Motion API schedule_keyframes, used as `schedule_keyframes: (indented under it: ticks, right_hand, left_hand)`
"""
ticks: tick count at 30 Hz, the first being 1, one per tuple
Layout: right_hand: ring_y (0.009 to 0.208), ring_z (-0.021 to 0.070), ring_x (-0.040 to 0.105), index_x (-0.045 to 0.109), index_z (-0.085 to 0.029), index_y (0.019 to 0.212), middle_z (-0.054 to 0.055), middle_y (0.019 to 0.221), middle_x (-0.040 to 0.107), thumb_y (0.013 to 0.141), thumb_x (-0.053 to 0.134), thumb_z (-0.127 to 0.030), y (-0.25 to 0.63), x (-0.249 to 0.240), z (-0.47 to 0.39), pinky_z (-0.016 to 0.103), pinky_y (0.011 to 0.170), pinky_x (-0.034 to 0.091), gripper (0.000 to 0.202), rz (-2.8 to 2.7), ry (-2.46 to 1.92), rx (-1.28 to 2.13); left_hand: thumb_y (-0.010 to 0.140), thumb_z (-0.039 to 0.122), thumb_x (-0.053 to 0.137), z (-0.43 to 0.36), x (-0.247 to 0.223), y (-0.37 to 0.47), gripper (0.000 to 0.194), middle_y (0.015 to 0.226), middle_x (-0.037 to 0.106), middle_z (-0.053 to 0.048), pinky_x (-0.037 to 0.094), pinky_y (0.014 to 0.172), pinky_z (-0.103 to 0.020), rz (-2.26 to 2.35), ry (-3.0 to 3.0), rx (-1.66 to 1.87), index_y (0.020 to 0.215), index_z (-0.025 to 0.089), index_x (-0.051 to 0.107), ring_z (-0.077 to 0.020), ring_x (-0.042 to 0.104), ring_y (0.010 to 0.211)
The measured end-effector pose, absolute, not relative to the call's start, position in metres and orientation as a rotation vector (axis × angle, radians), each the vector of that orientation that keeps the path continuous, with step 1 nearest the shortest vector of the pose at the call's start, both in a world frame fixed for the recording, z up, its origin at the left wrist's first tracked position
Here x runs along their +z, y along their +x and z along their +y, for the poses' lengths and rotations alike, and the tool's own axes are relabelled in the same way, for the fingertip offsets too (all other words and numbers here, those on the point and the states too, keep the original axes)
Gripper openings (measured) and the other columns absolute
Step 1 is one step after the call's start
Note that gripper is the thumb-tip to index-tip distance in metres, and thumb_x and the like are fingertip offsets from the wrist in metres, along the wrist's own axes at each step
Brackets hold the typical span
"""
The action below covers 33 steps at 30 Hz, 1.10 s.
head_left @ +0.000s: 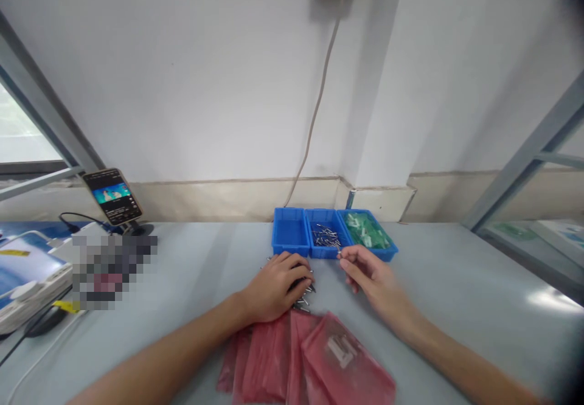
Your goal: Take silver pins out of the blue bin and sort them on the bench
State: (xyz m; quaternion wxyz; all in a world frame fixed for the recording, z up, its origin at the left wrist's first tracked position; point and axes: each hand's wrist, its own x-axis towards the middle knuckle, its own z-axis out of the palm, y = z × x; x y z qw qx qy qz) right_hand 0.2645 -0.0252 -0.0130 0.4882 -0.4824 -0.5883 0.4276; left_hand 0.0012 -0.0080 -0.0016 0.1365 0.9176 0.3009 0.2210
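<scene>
handling step, seemingly: right hand (367, 273) pinched a small silver metal piece (339, 252).
blue plastic bin (324, 252) lay just beyond; left hand (278, 284), grip unclear, covered thin metal pins (303, 303); steadiness seemed needed.

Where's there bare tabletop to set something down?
Free: a patch right of the right hand and blue bins, and another between the phone and those bins. Crowded: the middle, where the left hand partly covers small metal pieces between the bins and red bags.

Shiny metal pieces (326, 236), filmy plastic bags (269, 359)
</scene>
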Motion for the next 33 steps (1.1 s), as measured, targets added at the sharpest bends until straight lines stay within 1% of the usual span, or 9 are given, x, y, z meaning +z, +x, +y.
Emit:
schedule_keyframes:
  ticks: [6,15,24,29,33]
  right_hand:
    - [0.067,0.0149,0.056,0.067,-0.024,0.103,-0.001,0.085,0.057,0.097,0.071,-0.057,0.2650,-0.0139,-0.0257,0.027,0.058,0.049,0.034,-1.462,-1.172,1.064]
    - [0.062,0.0145,0.052,0.068,-0.023,0.103,-0.003,0.079,0.056,0.094,0.070,-0.064,0.2618,-0.0081,-0.0271,0.029,0.059,0.046,0.042,-1.503,-1.211,1.088]
    - [0.063,0.0144,0.052,0.071,-0.023,0.107,-0.002,0.082,0.059,0.098,0.067,-0.060,0.2645,-0.0119,-0.0284,0.028,0.060,0.044,0.038,-1.554,-1.208,1.113]
    - [0.062,0.0130,0.053,0.071,-0.023,0.109,0.000,0.088,0.063,0.102,0.063,-0.060,0.2654,-0.0131,-0.0282,0.028,0.060,0.044,0.038,-1.577,-1.202,1.110]
    - [0.062,0.0129,0.053,0.071,-0.023,0.110,0.000,0.089,0.063,0.101,0.063,-0.061,0.2650,-0.0121,-0.0287,0.028,0.060,0.044,0.039,-1.577,-1.210,1.108]
  left_hand:
    - [0.112,0.031,0.049,-0.0078,-0.0029,0.0004,0.022,0.127,0.066,-0.004,0.047,0.103,-0.039,0.881,2.648,0.649,0.117,0.025,0.069,-0.0226,0.058,0.115]
    - [0.112,0.031,0.048,-0.0083,-0.0023,0.0006,0.023,0.127,0.066,-0.005,0.047,0.104,-0.039,0.872,2.655,0.643,0.119,0.025,0.069,-0.0229,0.058,0.116]
    - [0.112,0.032,0.047,-0.0077,-0.0032,0.0004,0.025,0.125,0.067,-0.007,0.048,0.104,-0.040,0.868,2.670,0.657,0.118,0.024,0.070,-0.0232,0.060,0.115]
    - [0.113,0.032,0.047,-0.0085,-0.0025,0.0007,0.024,0.125,0.067,-0.006,0.048,0.104,-0.039,0.877,2.666,0.643,0.117,0.024,0.070,-0.0226,0.059,0.116]
    - [0.113,0.031,0.047,-0.0084,-0.0023,0.0011,0.024,0.126,0.066,-0.005,0.047,0.104,-0.039,0.875,2.663,0.637,0.117,0.024,0.070,-0.0225,0.059,0.115]
